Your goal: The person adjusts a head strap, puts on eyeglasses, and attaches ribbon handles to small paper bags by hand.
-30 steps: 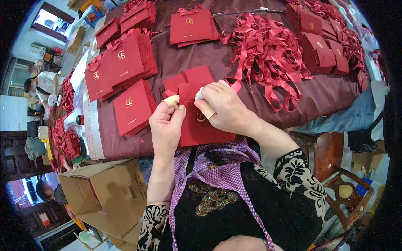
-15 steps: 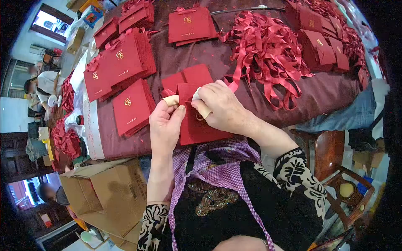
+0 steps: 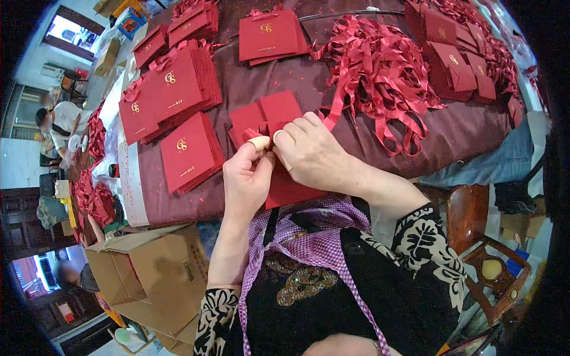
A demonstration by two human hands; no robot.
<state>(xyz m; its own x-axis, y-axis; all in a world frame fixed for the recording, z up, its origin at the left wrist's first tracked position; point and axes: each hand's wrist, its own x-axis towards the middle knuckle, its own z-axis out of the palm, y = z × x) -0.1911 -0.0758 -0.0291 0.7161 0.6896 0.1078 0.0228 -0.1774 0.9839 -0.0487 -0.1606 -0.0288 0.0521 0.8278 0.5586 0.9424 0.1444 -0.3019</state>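
Observation:
A red paper bag lies at the table's front edge, largely covered by my hands. My left hand pinches at its upper part, with a beige covering on one finger. Close against it, my right hand is closed at the same spot, a pale covering on a fingertip. What exactly the fingertips grip is too small to tell. A red ribbon runs from behind my right hand to the ribbon heap. Behind my hands lies another red bag piece.
Stacks of red bags stand on the left of the dark red tablecloth, with more bags at the back and at right. An open cardboard box stands lower left; a wooden chair at right. People sit at far left.
My left hand has moved right and slightly up, so the two hands now meet over the bag. My right hand has turned a little, its back now more toward the camera.

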